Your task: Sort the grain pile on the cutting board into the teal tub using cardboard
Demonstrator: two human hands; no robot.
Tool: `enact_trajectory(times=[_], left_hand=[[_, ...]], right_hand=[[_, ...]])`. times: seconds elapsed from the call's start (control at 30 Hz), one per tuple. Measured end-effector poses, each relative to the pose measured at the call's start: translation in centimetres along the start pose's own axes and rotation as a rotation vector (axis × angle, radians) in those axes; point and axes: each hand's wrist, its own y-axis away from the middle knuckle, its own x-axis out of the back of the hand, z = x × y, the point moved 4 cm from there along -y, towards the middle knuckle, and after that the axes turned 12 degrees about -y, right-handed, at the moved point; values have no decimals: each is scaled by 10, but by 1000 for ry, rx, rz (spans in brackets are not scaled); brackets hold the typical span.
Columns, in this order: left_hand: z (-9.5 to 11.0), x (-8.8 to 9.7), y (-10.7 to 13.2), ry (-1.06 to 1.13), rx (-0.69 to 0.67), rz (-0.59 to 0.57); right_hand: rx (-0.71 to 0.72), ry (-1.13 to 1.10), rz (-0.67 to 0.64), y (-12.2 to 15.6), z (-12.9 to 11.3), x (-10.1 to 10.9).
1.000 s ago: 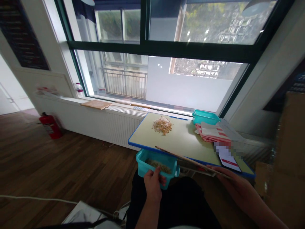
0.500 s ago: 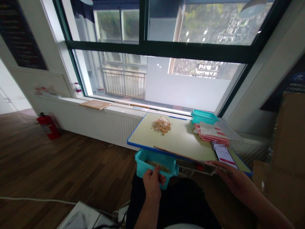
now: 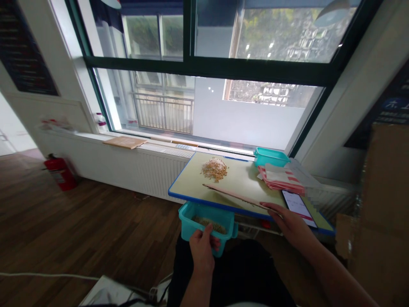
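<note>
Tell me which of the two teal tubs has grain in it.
The tub held by the left hand below the table's near edge; grain covers its bottom. The other tub, at the table's far corner, shows none.

Teal plastic bin (image 3: pixel 204 217); pale green surface (image 3: pixel 243 183) with blue edge; tan grain pile (image 3: pixel 214 169); red-and-white striped cloth (image 3: pixel 281 181); red fire extinguisher (image 3: pixel 59 172); dark brown wood floor (image 3: pixel 79 230).

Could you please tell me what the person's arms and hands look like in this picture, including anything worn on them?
Both hands, the left hand and the right hand, are bare: no gloves, rings, watch or bands show. Both forearms are uncovered as far as the picture's lower edge, with no sleeve in view. No markings or cables are on them.
</note>
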Motion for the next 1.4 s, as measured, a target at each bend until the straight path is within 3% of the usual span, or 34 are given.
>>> enact_trajectory(times=[0.17,0.5,0.83,1.0,1.13,1.27,1.4], left_hand=[[1,4,-2,3,-8,5],[2,4,-3,10,4,11],[3,9,1,-3,6,26],[2,12,4,-1,4,79],[2,12,5,4,-6,80],[4,14,6,-33,-5,103],[8,14,7,-103,-61,168]], right_hand=[[13,0,-74,-5,-10,-4],[-95,-114,-146,43,-8,14],[-72,-26,96,35,-4,33],[-169,-96,336,45,7,39],[-348,-465,632,60,16,21],[-438,-934,720,57,25,-8],[-438,-1163,813,52,31,-17]])
